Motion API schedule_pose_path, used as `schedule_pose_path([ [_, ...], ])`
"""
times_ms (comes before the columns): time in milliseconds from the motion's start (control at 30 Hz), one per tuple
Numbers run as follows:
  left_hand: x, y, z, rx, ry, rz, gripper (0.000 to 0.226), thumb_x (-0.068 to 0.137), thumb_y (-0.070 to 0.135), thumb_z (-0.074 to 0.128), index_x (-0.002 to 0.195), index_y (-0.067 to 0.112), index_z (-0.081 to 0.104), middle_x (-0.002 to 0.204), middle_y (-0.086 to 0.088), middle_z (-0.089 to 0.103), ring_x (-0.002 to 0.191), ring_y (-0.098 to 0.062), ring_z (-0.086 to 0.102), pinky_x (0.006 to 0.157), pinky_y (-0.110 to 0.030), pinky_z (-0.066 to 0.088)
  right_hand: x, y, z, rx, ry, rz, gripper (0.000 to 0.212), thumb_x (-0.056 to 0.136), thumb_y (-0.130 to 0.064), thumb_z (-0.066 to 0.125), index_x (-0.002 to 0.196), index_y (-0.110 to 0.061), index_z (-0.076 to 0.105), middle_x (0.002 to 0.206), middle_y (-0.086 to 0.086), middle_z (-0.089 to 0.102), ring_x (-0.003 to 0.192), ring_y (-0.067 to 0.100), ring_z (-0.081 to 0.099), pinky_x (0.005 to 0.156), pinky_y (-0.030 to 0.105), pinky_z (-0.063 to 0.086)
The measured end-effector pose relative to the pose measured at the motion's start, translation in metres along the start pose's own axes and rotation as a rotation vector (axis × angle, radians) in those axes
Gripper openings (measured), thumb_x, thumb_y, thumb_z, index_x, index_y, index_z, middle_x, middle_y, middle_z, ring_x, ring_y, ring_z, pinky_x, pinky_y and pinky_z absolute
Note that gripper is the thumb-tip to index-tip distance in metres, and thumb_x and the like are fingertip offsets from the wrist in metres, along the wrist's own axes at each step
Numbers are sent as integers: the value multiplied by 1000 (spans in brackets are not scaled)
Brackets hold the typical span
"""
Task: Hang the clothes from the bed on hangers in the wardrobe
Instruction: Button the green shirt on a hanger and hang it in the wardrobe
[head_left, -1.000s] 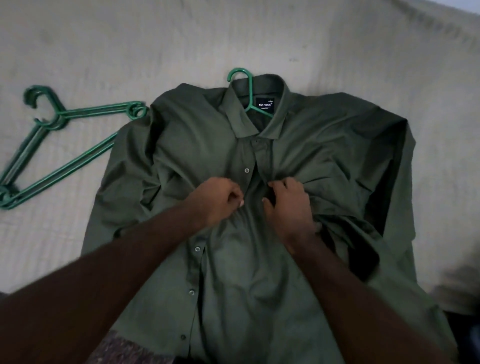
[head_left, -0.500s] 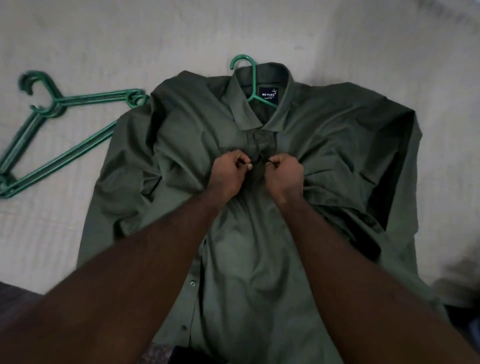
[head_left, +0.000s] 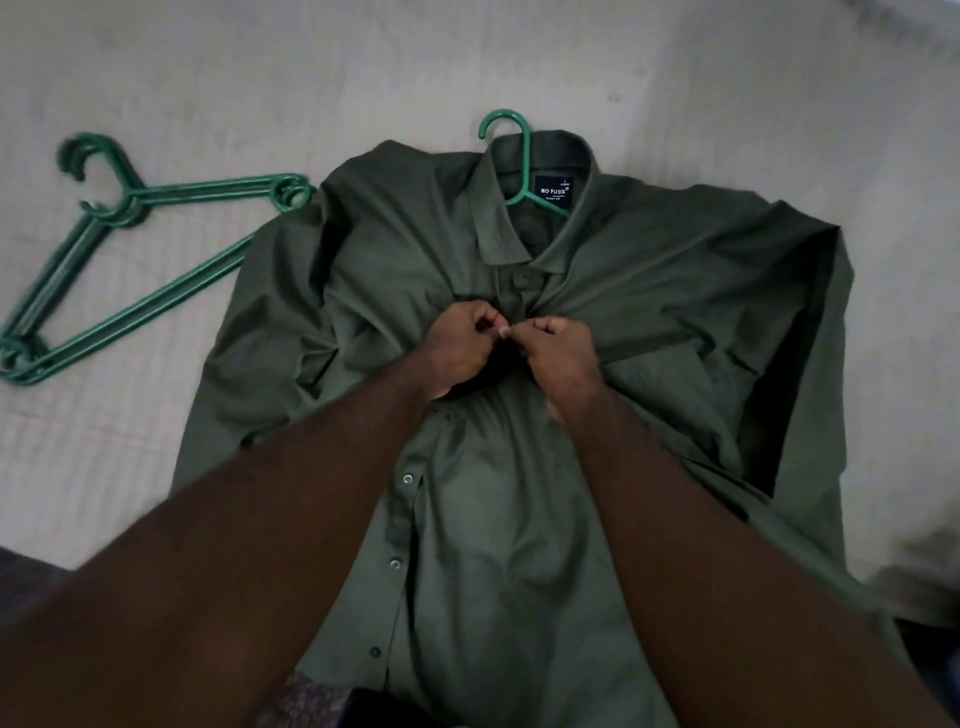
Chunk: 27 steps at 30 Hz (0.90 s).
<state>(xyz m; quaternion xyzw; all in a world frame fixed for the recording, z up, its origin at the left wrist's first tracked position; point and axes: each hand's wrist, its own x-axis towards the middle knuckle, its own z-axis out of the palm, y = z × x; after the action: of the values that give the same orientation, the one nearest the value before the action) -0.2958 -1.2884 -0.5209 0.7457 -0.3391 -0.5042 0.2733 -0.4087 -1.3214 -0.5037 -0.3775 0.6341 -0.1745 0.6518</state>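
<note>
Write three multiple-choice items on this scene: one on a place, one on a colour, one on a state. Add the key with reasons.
1. Where do the spare hangers lie?
A. on the bed beside the shirt
B. on top of the shirt
C. on a rail

2. What colour is the hanger inside the shirt?
A. red
B. green
C. white

3. What are the left hand and right hand doing?
A. pinching the shirt front below the collar
B. lying flat on the bed
C. lifting the spare hangers

Key: 1 A, they lie on the bed beside it; 2 B, it shows green at the collar; 3 A, curled fingers of both grip the fabric.
</note>
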Motion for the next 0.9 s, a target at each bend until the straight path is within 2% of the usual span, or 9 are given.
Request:
schedule_pose_path([
  [133, 0, 0, -6, -100, -53, -27, 23, 93, 6, 61, 74, 19, 57, 67, -1, 55, 61, -8, 47, 59, -22, 40, 3, 4, -1, 37, -2, -5, 23, 86, 3, 65, 68, -10, 59, 45, -10, 54, 39, -5, 43, 43, 11, 35],
  [300, 1, -2, -7, -166, -67, -45, 24, 94, 3, 58, 75, 17, 58, 68, -2, 57, 54, 1, 51, 56, -11, 42, 6, 12, -4, 31, -20, -11, 20, 89, -1, 63, 73, -13, 63, 67, 4, 60, 63, 10, 52, 59, 18, 44],
  [400, 3, -4, -4, -196, -45, -49, 24, 94, 2, 58, 75, 17, 57, 66, -3, 56, 46, 6, 51, 56, -12, 42, 6, 11, -9, 16, -55, -9, 21, 91, -4, 60, 74, -15, 63, 70, 4, 61, 64, 10, 54, 58, 14, 44],
  [533, 4, -4, -5, -204, -48, -47, 23, 93, 2, 60, 74, 16, 58, 66, -3, 57, 48, 4, 51, 57, -13, 43, 10, 10, -12, 34, -93, 45, 22, 93, -4, 51, 78, -14, 63, 77, 6, 63, 69, 15, 57, 68, 22, 44],
  [633, 3, -3, -7, -241, -58, -57, 21, 91, 2, 62, 75, 15, 60, 67, -4, 58, 54, -1, 52, 59, -14, 45, 11, 9, -15, 15, -129, 71, 20, 93, -6, 51, 81, -13, 65, 79, 5, 66, 73, 15, 59, 73, 26, 44],
  [767, 3, -2, -8, -275, -81, -76, 19, 90, 0, 63, 76, 13, 62, 68, -4, 61, 53, 1, 55, 59, -14, 47, 10, 11, -17, 21, -131, 39, 15, 91, -4, 61, 79, -13, 65, 75, 5, 65, 70, 13, 59, 73, 23, 45],
  [833, 2, -2, -8, -299, -81, -94, 20, 90, -2, 60, 77, 12, 62, 70, -6, 61, 55, -1, 57, 60, -15, 47, 10, 11, -13, 1, -95, 13, 17, 88, -2, 66, 75, -13, 64, 70, 5, 63, 62, 8, 56, 62, 14, 45],
  [900, 2, 0, -8, -332, -79, -130, 18, 90, 1, 60, 76, 11, 64, 71, -6, 63, 61, -6, 58, 63, -18, 47, 12, 14, -7, -36, -26, -16, 20, 86, -1, 67, 71, -13, 63, 66, 4, 61, 57, 7, 53, 55, 14, 44],
])
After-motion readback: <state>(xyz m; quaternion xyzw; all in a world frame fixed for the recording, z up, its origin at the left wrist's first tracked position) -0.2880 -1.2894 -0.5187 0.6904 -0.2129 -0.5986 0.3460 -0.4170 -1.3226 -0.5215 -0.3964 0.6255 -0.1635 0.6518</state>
